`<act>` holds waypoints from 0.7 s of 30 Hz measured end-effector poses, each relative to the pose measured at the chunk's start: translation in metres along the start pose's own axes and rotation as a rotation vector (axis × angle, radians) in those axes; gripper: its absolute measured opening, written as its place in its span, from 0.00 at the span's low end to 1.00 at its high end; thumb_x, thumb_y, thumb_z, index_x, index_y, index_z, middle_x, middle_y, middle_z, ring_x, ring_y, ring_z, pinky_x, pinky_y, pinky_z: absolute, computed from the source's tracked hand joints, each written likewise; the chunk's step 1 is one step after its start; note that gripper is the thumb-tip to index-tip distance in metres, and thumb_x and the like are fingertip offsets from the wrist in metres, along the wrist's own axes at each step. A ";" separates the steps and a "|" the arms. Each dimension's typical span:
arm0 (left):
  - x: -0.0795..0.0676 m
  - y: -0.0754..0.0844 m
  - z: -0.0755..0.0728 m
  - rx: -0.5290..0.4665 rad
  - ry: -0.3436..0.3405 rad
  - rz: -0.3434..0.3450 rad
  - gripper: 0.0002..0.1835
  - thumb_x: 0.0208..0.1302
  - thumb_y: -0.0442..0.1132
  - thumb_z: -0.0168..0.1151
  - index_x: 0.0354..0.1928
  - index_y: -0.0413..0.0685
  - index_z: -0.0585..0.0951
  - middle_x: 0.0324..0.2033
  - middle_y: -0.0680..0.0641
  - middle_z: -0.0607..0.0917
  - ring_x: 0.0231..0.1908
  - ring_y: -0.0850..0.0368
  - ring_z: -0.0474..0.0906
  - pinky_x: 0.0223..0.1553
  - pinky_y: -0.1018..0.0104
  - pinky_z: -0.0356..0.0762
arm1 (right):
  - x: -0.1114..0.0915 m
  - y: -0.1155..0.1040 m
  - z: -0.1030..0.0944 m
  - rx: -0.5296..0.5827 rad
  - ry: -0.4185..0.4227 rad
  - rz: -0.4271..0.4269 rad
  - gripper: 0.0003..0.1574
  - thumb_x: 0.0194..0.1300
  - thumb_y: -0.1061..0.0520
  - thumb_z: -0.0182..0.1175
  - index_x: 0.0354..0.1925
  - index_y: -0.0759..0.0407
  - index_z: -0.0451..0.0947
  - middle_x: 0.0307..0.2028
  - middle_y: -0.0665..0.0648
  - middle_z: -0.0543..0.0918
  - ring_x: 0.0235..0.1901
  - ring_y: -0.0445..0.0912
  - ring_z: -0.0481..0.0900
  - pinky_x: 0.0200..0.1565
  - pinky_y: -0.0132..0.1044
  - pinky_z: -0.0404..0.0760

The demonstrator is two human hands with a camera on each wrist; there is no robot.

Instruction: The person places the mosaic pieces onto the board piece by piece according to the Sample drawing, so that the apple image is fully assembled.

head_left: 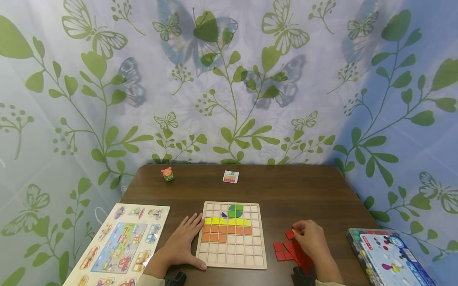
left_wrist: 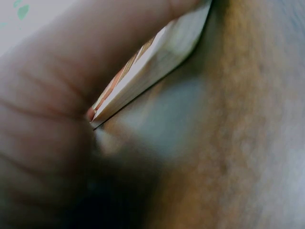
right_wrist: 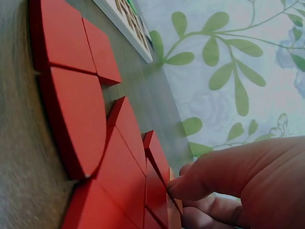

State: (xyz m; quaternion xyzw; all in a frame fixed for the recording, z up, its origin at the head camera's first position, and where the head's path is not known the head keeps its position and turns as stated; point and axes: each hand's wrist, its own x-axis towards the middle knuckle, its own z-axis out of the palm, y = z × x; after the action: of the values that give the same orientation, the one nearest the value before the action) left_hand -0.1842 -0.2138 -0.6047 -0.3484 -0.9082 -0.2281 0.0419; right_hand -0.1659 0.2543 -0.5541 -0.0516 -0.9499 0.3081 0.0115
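A wooden grid board lies in front of me, with green, dark blue, yellow and orange pieces set in its cells. My left hand rests spread along its left side, thumb near the bottom corner. To the right of the board lies a cluster of red tiles, some square, some with a rounded side. Over its far end, my right hand pinches an orange tile between thumb and fingers, right beside the red ones. The hand hides part of the cluster in the head view.
A picture puzzle board lies at the left. Toward the back stand a small pink-topped figurine and a printed pattern card. A clear plastic box of colourful pieces sits at the right edge. A patterned curtain hangs behind the table.
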 end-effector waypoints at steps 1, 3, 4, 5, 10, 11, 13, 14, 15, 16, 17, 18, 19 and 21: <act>0.000 -0.001 0.001 -0.004 0.000 -0.001 0.76 0.39 0.86 0.69 0.81 0.38 0.62 0.81 0.38 0.57 0.79 0.35 0.50 0.76 0.36 0.46 | 0.000 0.000 0.000 0.000 0.003 0.000 0.10 0.64 0.66 0.72 0.45 0.64 0.89 0.43 0.60 0.82 0.41 0.55 0.81 0.43 0.56 0.85; -0.001 -0.001 0.001 -0.007 0.002 -0.003 0.76 0.39 0.87 0.68 0.81 0.39 0.61 0.81 0.38 0.57 0.79 0.35 0.50 0.76 0.36 0.45 | 0.000 0.000 0.000 -0.008 0.011 -0.003 0.11 0.63 0.66 0.73 0.45 0.64 0.89 0.43 0.61 0.82 0.42 0.56 0.81 0.45 0.58 0.85; -0.001 -0.002 0.002 -0.008 0.003 -0.004 0.77 0.38 0.87 0.69 0.81 0.39 0.61 0.81 0.38 0.57 0.79 0.36 0.49 0.76 0.37 0.45 | 0.001 0.000 0.001 -0.016 0.016 -0.005 0.11 0.62 0.65 0.73 0.45 0.64 0.89 0.43 0.61 0.82 0.43 0.57 0.81 0.46 0.58 0.85; -0.001 -0.002 0.002 -0.009 0.000 -0.008 0.77 0.38 0.87 0.69 0.82 0.40 0.61 0.81 0.39 0.56 0.79 0.37 0.49 0.76 0.38 0.44 | 0.001 0.000 0.001 -0.022 0.021 -0.007 0.12 0.62 0.65 0.74 0.45 0.64 0.89 0.43 0.61 0.82 0.43 0.58 0.81 0.47 0.59 0.84; 0.001 -0.001 0.002 -0.010 -0.027 -0.034 0.78 0.35 0.87 0.69 0.82 0.41 0.60 0.82 0.41 0.55 0.80 0.41 0.46 0.78 0.42 0.41 | 0.003 0.000 0.005 -0.023 0.064 -0.018 0.12 0.61 0.66 0.74 0.44 0.64 0.88 0.41 0.60 0.83 0.43 0.58 0.82 0.46 0.59 0.85; 0.001 -0.001 0.001 -0.012 -0.032 -0.038 0.78 0.35 0.87 0.69 0.82 0.42 0.60 0.82 0.41 0.54 0.80 0.41 0.45 0.78 0.42 0.40 | 0.003 -0.002 0.007 -0.015 0.076 -0.018 0.12 0.61 0.66 0.74 0.44 0.64 0.88 0.41 0.60 0.83 0.43 0.58 0.83 0.46 0.60 0.85; 0.001 -0.001 0.001 -0.014 -0.038 -0.044 0.78 0.35 0.87 0.69 0.83 0.42 0.59 0.82 0.42 0.54 0.81 0.42 0.45 0.78 0.43 0.40 | 0.004 -0.006 0.011 0.003 0.103 -0.036 0.12 0.60 0.67 0.74 0.43 0.64 0.88 0.41 0.60 0.84 0.43 0.58 0.84 0.47 0.60 0.85; 0.001 -0.001 0.001 -0.014 -0.037 -0.043 0.78 0.36 0.87 0.69 0.83 0.42 0.59 0.82 0.42 0.54 0.81 0.42 0.45 0.78 0.43 0.40 | 0.004 -0.009 0.013 0.010 0.117 -0.049 0.12 0.59 0.67 0.74 0.44 0.64 0.88 0.41 0.61 0.85 0.43 0.58 0.85 0.47 0.60 0.85; 0.001 -0.001 0.001 -0.011 -0.037 -0.043 0.78 0.36 0.87 0.69 0.82 0.42 0.60 0.82 0.42 0.54 0.80 0.41 0.46 0.78 0.42 0.41 | 0.004 -0.013 0.017 0.016 0.128 -0.063 0.13 0.59 0.68 0.74 0.44 0.64 0.88 0.41 0.61 0.85 0.43 0.58 0.85 0.47 0.60 0.85; 0.001 -0.001 0.001 -0.010 -0.040 -0.046 0.78 0.36 0.87 0.69 0.83 0.42 0.60 0.82 0.42 0.54 0.80 0.42 0.45 0.78 0.42 0.41 | 0.005 -0.017 0.021 0.026 0.138 -0.088 0.13 0.58 0.68 0.75 0.44 0.64 0.88 0.41 0.61 0.85 0.43 0.58 0.85 0.48 0.59 0.85; 0.001 -0.001 0.001 -0.009 -0.042 -0.048 0.78 0.36 0.87 0.69 0.83 0.43 0.60 0.82 0.42 0.54 0.81 0.42 0.45 0.78 0.42 0.41 | 0.006 -0.021 0.025 0.035 0.148 -0.123 0.13 0.58 0.69 0.75 0.43 0.63 0.88 0.41 0.60 0.86 0.43 0.57 0.85 0.48 0.58 0.86; 0.000 -0.001 0.001 -0.006 -0.043 -0.048 0.78 0.36 0.87 0.69 0.83 0.43 0.60 0.82 0.42 0.54 0.81 0.42 0.45 0.78 0.42 0.41 | 0.006 -0.026 0.029 0.043 0.156 -0.159 0.14 0.57 0.69 0.75 0.43 0.63 0.88 0.41 0.59 0.86 0.42 0.56 0.85 0.48 0.57 0.86; 0.000 -0.001 0.000 -0.005 -0.043 -0.048 0.78 0.36 0.87 0.69 0.82 0.43 0.60 0.82 0.42 0.55 0.81 0.42 0.45 0.78 0.42 0.41 | 0.006 -0.031 0.034 0.053 0.162 -0.195 0.14 0.57 0.69 0.76 0.42 0.61 0.88 0.41 0.58 0.86 0.41 0.54 0.85 0.47 0.55 0.86; 0.000 0.000 0.000 -0.003 -0.040 -0.043 0.78 0.36 0.87 0.69 0.82 0.42 0.60 0.82 0.41 0.55 0.80 0.41 0.46 0.78 0.41 0.42 | 0.006 -0.043 0.043 0.084 0.161 -0.271 0.14 0.56 0.70 0.76 0.41 0.60 0.89 0.40 0.55 0.86 0.40 0.51 0.85 0.46 0.51 0.87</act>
State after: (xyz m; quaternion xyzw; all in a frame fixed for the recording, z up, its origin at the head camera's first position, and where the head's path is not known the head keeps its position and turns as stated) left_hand -0.1847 -0.2137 -0.6043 -0.3335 -0.9158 -0.2230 0.0183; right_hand -0.1784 0.1949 -0.5640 0.0532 -0.9305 0.3379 0.1313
